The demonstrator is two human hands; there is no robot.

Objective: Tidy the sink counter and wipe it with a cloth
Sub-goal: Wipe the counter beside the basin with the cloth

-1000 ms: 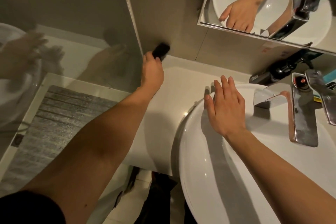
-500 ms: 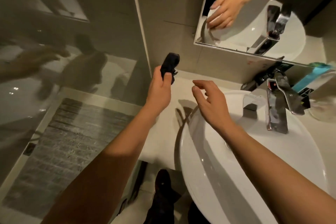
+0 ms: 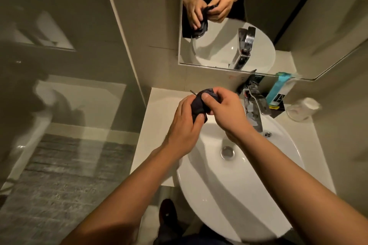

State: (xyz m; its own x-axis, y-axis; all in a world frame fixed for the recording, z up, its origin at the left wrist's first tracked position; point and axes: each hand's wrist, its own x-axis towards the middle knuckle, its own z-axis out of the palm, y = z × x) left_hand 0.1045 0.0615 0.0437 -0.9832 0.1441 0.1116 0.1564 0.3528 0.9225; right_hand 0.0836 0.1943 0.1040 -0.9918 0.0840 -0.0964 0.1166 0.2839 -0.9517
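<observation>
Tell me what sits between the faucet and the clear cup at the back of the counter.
In the head view, a teal-and-white box stands between the faucet and the clear cup, against the back wall.

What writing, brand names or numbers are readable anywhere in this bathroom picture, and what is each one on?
No text can be read here.
Teal box beside the faucet: black-and-white label, too blurred to read.
Wall under the mirror: faint reddish marks, too blurred to read.
Dark cloth: no lettering shows.
</observation>
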